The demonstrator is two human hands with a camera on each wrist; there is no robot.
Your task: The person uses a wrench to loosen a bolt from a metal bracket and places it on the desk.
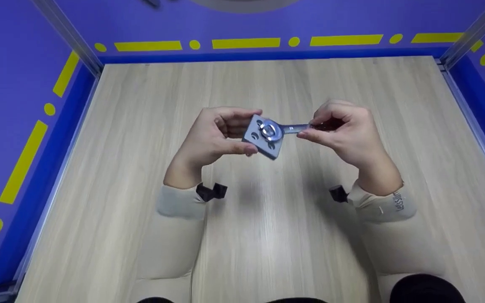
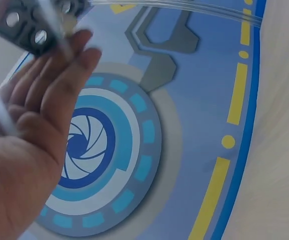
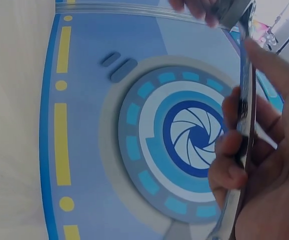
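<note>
My left hand (image 1: 204, 136) holds a small grey square block (image 1: 262, 143) with round holes, thumb on the near edge and fingers at the far one. A shiny bolt head (image 1: 269, 131) shows on the block's upper face, and the ring end of a metal wrench (image 1: 296, 128) surrounds it. With thumb and fingers, my right hand (image 1: 350, 132) grips the wrench's shank, the far end being hidden in the palm. In the right wrist view the long wrench (image 3: 246, 90) runs up to the block. Block and wrench are both held up above the table.
A light wood-grain table (image 1: 242, 252) lies under both hands. Blue walls with yellow dashes and dots (image 1: 246, 43) enclose its back and sides, with metal posts (image 1: 67, 31) at the corners. Black wrist mounts (image 1: 211, 192) sit at the sleeve cuffs.
</note>
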